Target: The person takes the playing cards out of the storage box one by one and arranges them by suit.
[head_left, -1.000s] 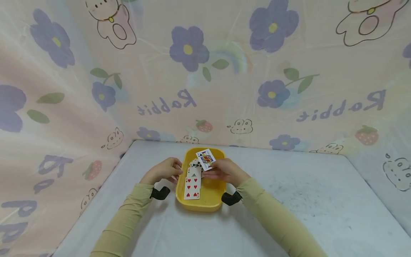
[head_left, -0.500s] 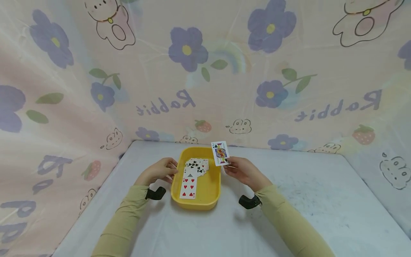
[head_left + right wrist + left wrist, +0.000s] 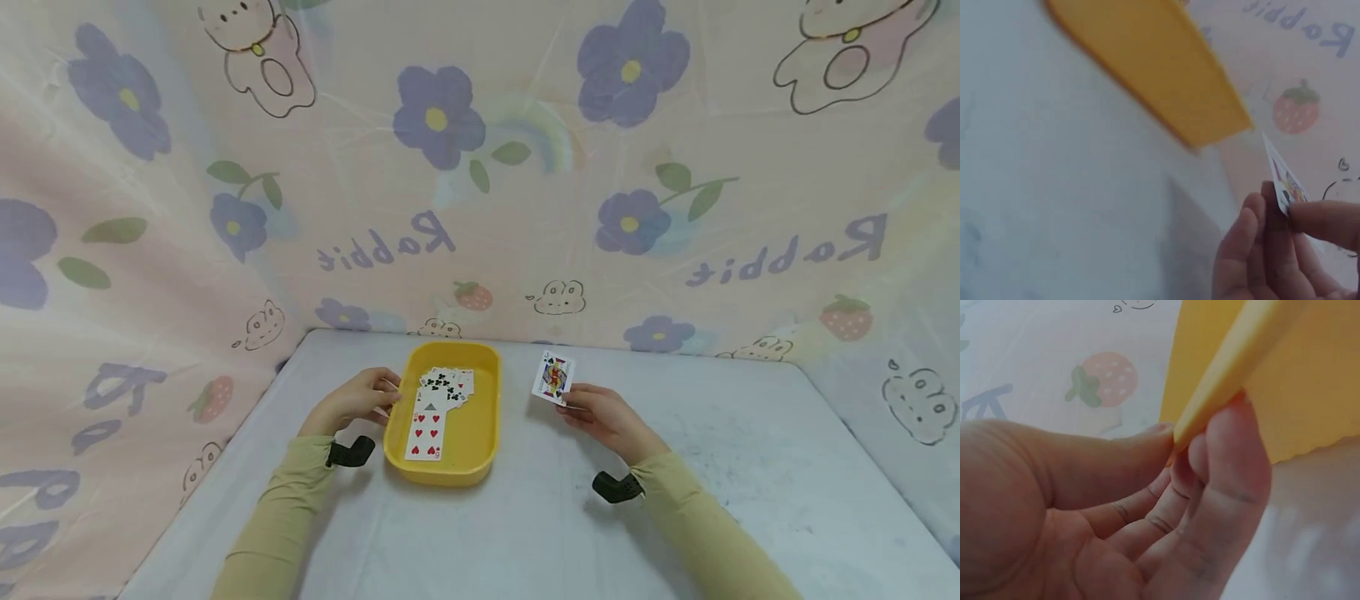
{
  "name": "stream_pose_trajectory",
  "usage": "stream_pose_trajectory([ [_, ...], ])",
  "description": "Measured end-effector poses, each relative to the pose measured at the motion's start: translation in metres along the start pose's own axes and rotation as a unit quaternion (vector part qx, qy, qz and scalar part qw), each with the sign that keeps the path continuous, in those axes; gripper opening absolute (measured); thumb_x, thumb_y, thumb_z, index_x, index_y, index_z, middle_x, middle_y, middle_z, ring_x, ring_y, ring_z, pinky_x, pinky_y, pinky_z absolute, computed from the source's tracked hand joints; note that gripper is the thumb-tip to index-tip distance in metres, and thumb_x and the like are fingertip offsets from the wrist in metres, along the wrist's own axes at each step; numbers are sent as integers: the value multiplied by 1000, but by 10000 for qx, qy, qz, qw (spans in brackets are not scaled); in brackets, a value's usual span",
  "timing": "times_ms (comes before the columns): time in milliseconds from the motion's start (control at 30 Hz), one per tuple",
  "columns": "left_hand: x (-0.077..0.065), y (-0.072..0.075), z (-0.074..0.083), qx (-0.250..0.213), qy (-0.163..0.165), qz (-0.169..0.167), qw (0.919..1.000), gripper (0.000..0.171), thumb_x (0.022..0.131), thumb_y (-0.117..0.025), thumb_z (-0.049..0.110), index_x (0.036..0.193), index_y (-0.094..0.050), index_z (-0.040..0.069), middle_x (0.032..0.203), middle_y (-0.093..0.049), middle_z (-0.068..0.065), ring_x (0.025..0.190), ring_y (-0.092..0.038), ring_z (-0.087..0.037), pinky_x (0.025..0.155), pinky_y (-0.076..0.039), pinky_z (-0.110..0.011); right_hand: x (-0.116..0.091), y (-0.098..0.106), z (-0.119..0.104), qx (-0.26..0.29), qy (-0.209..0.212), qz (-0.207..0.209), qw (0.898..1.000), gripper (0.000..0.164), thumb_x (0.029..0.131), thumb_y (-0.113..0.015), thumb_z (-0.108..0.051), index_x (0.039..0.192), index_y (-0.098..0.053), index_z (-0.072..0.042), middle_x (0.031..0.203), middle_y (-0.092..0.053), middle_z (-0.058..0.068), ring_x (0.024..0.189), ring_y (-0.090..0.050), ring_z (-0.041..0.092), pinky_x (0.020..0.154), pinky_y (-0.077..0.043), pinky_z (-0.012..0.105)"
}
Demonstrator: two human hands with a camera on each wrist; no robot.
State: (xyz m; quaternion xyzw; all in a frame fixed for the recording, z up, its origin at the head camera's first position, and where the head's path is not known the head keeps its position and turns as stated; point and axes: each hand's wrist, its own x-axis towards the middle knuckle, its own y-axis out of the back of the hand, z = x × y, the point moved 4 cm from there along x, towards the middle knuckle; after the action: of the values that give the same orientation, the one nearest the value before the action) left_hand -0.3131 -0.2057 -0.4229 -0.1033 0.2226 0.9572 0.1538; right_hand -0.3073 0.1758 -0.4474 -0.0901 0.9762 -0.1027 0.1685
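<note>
My right hand [image 3: 606, 415] pinches a face playing card [image 3: 554, 377] by its lower corner, raised above the table to the right of the yellow tray [image 3: 480, 450]. In the right wrist view the same playing card [image 3: 1286, 181] sits between thumb and fingers, seen nearly edge-on. My left hand [image 3: 351, 404] holds the tray's left rim; in the left wrist view, thumb and fingers close on the yellow rim [image 3: 1210, 387]. Inside the tray lie a six of hearts [image 3: 426, 435] and, behind it, a spread pile of cards [image 3: 448, 386], partly overlapping.
A white-covered table [image 3: 525, 533] carries the tray, with dark smudges on its right part. A patterned curtain [image 3: 525, 208] rises behind the table and along its left side. Black wrist cameras [image 3: 617, 487] sit on both wrists.
My right hand has carried the face card out from over the tray to the right. The tray and my left hand have shifted slightly left, and the pile of cards is now uncovered.
</note>
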Motion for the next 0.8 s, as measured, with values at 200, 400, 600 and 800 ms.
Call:
stream_pose_trajectory([
  [200, 4, 3, -4, -11, 58, -55, 10000, 29, 98, -53, 7, 123, -46, -5, 103, -59, -18, 79, -61, -22, 67, -57, -36, 17, 8, 12, -471, -139, 156, 9987, 41, 95, -55, 0, 131, -43, 15, 103, -63, 14, 87, -64, 18, 79, -53, 29],
  [400, 4, 3, -4, -123, 115, -80, 9998, 27, 98, -54, 7, 122, -47, -4, 101, -59, -17, 78, -61, -22, 68, -57, -37, 34, 0, 16, -441, -125, 292, 9985, 37, 95, -55, 1, 126, -46, 20, 101, -64, 19, 85, -66, 18, 79, -55, 27],
  [600, 4, 2, 2, -105, 112, -124, 9998, 28, 98, -53, 5, 123, -45, -6, 99, -57, -17, 76, -60, -21, 68, -58, -37, 45, -5, 15, -483, -112, 532, 9974, 34, 93, -57, 4, 121, -48, 21, 104, -63, 24, 79, -68, 17, 82, -54, 29],
  [800, 2, 1, 0, -121, 249, 3, 9996, 25, 97, -54, 5, 120, -48, -3, 95, -58, -15, 74, -60, -22, 67, -58, -37, 50, -7, 18, -635, -226, 771, 9947, 34, 91, -61, 2, 119, -51, 19, 100, -63, 22, 76, -69, 17, 78, -55, 29],
])
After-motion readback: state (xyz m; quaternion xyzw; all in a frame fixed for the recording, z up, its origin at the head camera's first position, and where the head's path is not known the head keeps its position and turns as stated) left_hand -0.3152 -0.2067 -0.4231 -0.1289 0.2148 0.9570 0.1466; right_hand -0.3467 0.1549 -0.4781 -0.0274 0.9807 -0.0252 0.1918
